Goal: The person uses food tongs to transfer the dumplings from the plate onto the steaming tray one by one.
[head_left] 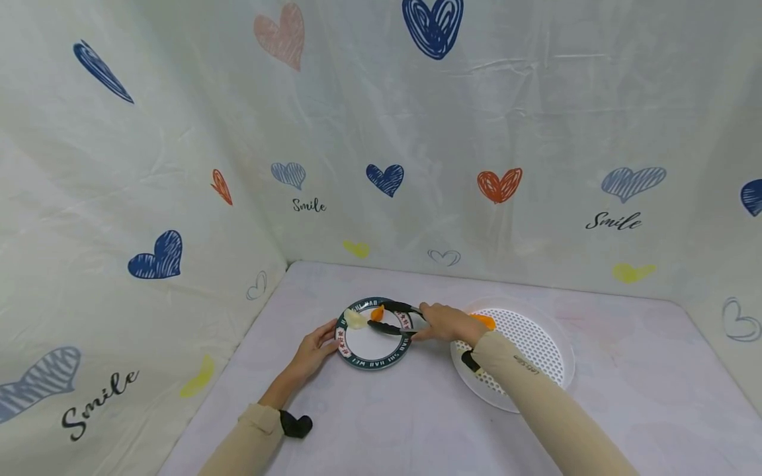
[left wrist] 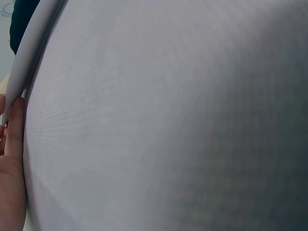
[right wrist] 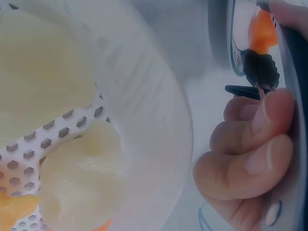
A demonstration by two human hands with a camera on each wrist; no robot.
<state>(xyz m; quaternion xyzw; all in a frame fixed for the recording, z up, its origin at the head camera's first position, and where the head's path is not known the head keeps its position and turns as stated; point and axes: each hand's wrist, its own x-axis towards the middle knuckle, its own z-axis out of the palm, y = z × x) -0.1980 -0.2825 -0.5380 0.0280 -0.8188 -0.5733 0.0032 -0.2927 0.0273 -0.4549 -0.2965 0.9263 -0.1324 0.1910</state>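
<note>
My left hand (head_left: 315, 347) holds the left rim of a round white plate (head_left: 370, 363) with a dark green lettered border. In the left wrist view, the fingers (left wrist: 15, 132) lie under the plate edge. My right hand (head_left: 443, 322) grips tongs (head_left: 389, 328) with black scalloped tips, reaching over the plate from the right. The tips stand apart, close by a small orange piece (head_left: 378, 314) on the plate's far side. Left of it lies a pale, cream-coloured piece (head_left: 355, 320). The right wrist view shows the curled fingers (right wrist: 245, 144) around the tongs' handle.
A round white draining basket (head_left: 565, 363) with a perforated base stands on the table to the right, under my right forearm. Inside it are pale slices (right wrist: 82, 178) and orange pieces (right wrist: 14, 209). White fabric with printed hearts (head_left: 500, 185) walls off the back and left side.
</note>
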